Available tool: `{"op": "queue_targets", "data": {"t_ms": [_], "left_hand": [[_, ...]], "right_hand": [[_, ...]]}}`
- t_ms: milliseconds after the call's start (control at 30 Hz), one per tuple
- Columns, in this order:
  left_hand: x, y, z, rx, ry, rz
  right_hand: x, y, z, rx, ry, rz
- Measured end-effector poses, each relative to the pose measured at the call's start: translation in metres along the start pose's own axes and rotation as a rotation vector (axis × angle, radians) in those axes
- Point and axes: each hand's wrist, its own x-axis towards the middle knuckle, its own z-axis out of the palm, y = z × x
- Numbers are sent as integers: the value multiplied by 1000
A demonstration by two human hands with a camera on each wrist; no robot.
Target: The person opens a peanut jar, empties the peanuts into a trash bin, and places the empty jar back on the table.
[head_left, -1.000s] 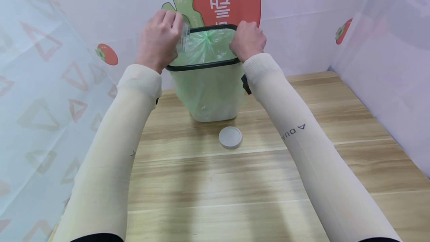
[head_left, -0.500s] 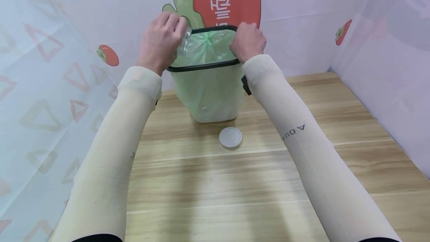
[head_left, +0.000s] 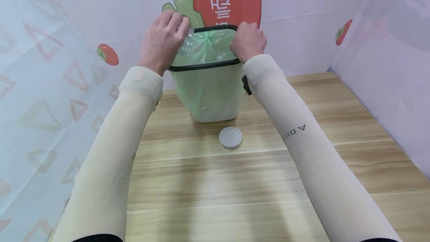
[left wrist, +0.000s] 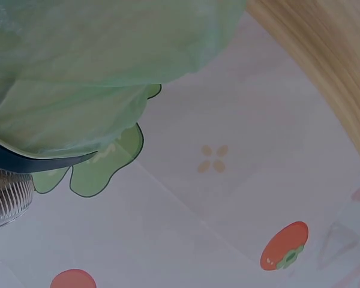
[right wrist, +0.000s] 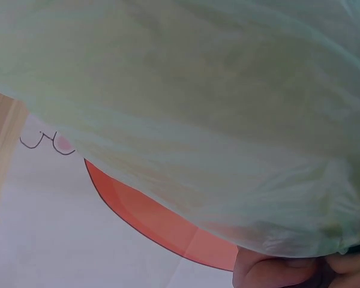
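A white trash bin (head_left: 218, 111) with a black rim (head_left: 206, 66) stands upright on the table, lined with a green plastic bag (head_left: 221, 42). My left hand (head_left: 164, 38) holds a clear jar (head_left: 188, 42) at the bin's left rim, tilted over the opening. In the left wrist view the jar (left wrist: 12, 195) shows ribbed clear sides next to the rim; its contents cannot be made out. My right hand (head_left: 248, 40) grips the rim on the right side, its curled fingers (right wrist: 276, 273) low in the right wrist view. A round white lid (head_left: 230, 137) lies in front of the bin.
The wooden table (head_left: 208, 189) reaches from the bin towards me. Printed fabric walls (head_left: 302, 40) stand close behind the bin and on both sides.
My left hand has shifted slightly to the right, and the jar has tipped further over the bin's opening. The right hand, bin and lid stay in place.
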Motion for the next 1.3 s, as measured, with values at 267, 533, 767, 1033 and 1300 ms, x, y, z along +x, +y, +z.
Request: {"op": "queue_targets", "data": {"t_ms": [267,533,767,1033,1300], "left_hand": [[0,-1,-1,17,-1,27],[1,-1,0,33,8,58],[0,-1,0,54,8,65],[-1,-2,0,59,0,68],[1,-2,-1,63,19,80]], "right_hand": [[2,1,1,-7,17,-2],[4,2,2,-12,27,-6],[4,3,1,-22,26,-8],[3,2,1,-17,25,-7],[1,2,1,-16,23,-11]]}}
